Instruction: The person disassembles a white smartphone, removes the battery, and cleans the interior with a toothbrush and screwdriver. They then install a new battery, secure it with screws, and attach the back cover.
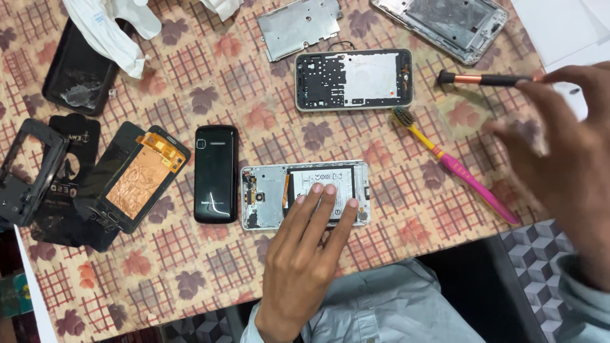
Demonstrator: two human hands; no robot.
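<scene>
A: Left hand (305, 254) first. Flat, fingers spread, nothing clasped. Fingertips (318, 189) press on the opened phone (305, 194), over its battery (321, 181), pinning it to the patterned tablecloth (210, 267) near the front edge of the table.

B: Right hand (565, 159)?

A: Raised at the right edge, blurred. Fingers closed around the end of a screwdriver (486, 79), orange shaft, dark tip pointing left, held clear above the cloth and apart from the phone.

B: How far along, by your reading?

A: Back cover is off; battery and board lie exposed. Battery sits in its bay, so I judge the strip-down begun but not finished. Whether any screws remain I cannot tell.

B: Surroundings?

A: Black bar phone (216, 173) just left of the opened one. Toothbrush (454, 165), yellow and pink, lies to the right. Another stripped frame (354, 79) behind, a metal plate (298, 26) beyond that. Copper-backed screen (143, 174) and dark covers at left.
</scene>
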